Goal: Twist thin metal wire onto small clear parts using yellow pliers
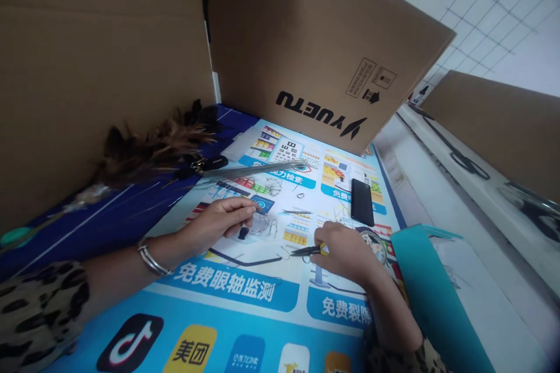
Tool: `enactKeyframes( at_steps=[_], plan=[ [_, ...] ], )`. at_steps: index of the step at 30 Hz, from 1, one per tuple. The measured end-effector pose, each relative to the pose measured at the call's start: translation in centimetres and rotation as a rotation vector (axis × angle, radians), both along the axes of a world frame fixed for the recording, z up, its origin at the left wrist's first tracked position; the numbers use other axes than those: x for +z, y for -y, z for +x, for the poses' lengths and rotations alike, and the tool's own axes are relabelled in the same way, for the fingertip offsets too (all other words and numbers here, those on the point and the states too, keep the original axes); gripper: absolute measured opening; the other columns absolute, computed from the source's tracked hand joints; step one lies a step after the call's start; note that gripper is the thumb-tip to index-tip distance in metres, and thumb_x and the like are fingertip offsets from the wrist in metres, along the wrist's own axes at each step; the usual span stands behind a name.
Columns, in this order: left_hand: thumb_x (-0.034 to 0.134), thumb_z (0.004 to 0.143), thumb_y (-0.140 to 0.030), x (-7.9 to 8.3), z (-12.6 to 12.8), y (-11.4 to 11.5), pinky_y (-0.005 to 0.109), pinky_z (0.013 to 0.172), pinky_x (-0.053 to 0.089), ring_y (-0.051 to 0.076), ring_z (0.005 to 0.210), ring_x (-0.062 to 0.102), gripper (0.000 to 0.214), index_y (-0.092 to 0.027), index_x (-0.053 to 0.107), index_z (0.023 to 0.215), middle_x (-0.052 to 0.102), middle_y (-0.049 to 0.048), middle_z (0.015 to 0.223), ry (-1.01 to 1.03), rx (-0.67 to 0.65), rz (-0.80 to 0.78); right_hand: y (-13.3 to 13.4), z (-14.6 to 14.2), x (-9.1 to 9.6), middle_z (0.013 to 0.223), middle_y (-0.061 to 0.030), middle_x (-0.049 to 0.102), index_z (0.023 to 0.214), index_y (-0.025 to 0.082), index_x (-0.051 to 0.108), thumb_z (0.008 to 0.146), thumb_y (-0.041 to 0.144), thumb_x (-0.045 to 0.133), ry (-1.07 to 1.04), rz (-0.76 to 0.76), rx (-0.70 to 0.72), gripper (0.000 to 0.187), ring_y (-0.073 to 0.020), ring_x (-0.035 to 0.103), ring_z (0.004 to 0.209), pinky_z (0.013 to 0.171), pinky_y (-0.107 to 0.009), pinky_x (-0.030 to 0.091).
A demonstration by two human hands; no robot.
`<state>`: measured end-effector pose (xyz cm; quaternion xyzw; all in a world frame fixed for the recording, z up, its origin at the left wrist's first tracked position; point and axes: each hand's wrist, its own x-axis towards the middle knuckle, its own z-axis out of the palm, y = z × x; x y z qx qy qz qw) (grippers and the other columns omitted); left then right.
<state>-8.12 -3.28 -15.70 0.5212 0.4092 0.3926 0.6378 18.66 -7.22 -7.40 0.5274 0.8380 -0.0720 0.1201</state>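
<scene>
My left hand (225, 217) is closed in a pinch above the printed sheet, thumb against forefinger. What lies between those fingertips is too small to make out. In my right hand (343, 250) I grip a pair of pliers (307, 251) with dark jaws and yellow on the handle; the jaws point left. Small bent wire pieces (272, 227) lie on the sheet just right of my left fingertips. Several short straight wires (297, 212) rest between the two hands. A long bundle of thin silvery wires (258, 169) stretches across the sheet beyond my left hand.
A black phone (362, 203) lies right of the wires. Brown feathers (161, 140) and a black key fob (214, 163) are at the left. Cardboard walls (306, 41) close off the back and left. A teal box (437, 297) stands at the right edge.
</scene>
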Motion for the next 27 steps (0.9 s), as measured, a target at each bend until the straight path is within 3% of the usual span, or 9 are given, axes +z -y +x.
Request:
enactKeyframes(
  at_steps=[13, 27],
  plan=[
    [0.058, 0.076, -0.038, -0.6, -0.1, 0.0, 0.018, 0.038, 0.025, 0.005, 0.041, 0.038, 0.027, -0.016, 0.058, 0.092, 0.058, 0.0006, 0.066, -0.014, 0.018, 0.009, 0.3, -1.4, -1.6, 0.088, -0.0058, 0.060, 0.090, 0.021, 0.059, 0.080, 0.046, 0.047, 0.060, -0.008, 0.050, 0.030, -0.0211, 0.054, 0.083, 0.063, -0.026, 0.034],
    [0.056, 0.078, -0.036, -0.6, -0.1, -0.1, 0.018, 0.039, 0.025, 0.005, 0.041, 0.038, 0.025, -0.015, 0.058, 0.092, 0.057, 0.0008, 0.067, 0.032, -0.013, 0.033, 0.2, -2.1, -1.3, 0.088, -0.0044, 0.062, 0.087, 0.022, 0.061, 0.082, 0.046, 0.044, 0.096, 0.023, 0.056, 0.030, -0.0207, 0.055, 0.085, 0.066, -0.027, 0.035]
  ],
)
